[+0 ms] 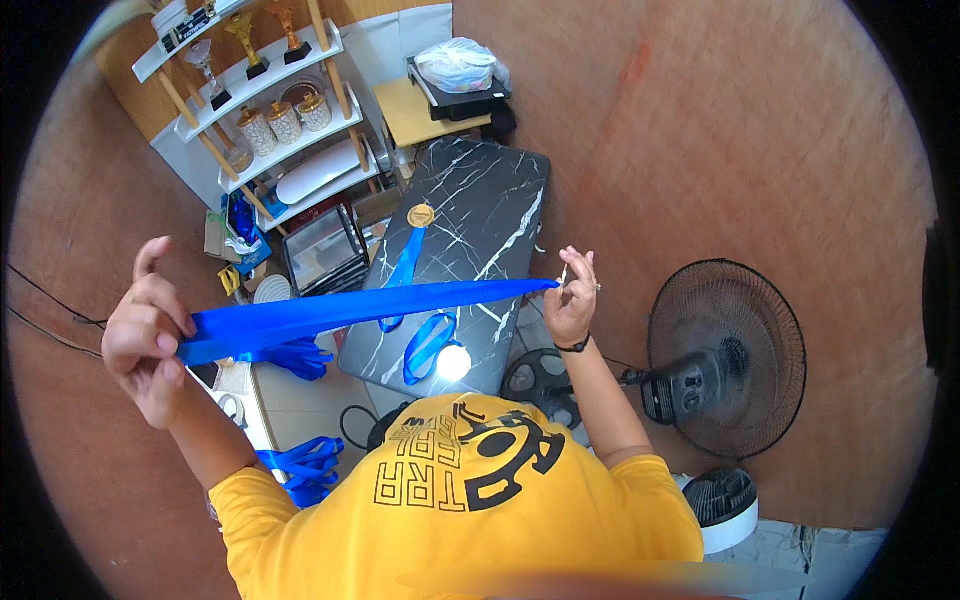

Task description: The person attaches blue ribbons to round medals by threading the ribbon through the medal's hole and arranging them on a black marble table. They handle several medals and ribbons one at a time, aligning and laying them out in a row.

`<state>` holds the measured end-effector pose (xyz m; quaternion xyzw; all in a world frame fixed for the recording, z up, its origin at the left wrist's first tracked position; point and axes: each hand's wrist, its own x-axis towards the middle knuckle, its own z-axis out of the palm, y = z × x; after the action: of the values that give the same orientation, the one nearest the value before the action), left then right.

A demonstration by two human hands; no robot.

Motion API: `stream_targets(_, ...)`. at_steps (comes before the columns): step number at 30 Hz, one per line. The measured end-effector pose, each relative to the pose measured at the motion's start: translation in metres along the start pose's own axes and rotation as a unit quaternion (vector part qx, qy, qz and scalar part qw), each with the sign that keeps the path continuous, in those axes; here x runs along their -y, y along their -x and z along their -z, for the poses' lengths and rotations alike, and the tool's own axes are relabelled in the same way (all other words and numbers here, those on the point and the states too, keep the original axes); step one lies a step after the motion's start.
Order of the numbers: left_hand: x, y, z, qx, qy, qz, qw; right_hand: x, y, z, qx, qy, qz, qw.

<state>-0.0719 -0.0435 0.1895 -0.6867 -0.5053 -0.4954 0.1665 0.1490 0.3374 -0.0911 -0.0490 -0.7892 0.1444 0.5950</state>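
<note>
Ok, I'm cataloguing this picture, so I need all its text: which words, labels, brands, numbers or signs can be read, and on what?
Yellow shirt: large black lettering beside a black graphic, big enough to read but not copied here.
Dark item on the top shelf: pale print, too small to read.
Gold-coloured medal: marks too small to read.
Anything else is too small to tell.

White shelf unit with wooden posts, three trophies above three patterned jars with gold-coloured lids, white plastic bag on a flat black device, large black fan before a brown wall, smaller black-and-white fan just beside it.
</note>
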Motion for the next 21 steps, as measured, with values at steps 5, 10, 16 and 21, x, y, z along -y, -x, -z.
stream_targets(5,-0.021,-0.014,-0.011,0.046,-0.417,-0.109,0.901,0.008,0.010,-0.013,-0.076,0.034,-0.024,0.996)
stream_targets(10,0.007,-0.011,-0.013,0.115,-0.612,-0.005,0.783,0.025,0.008,0.007,-0.023,0.182,-0.011,0.983)
stream_targets(16,0.051,0.002,-0.030,-0.114,-0.449,0.138,0.875,0.057,0.007,0.001,0.007,0.186,-0.012,0.982)
stream_targets(21,0.065,0.001,-0.037,-0.220,-0.393,0.171,0.876,0.081,0.015,-0.003,0.018,0.154,-0.020,0.988)
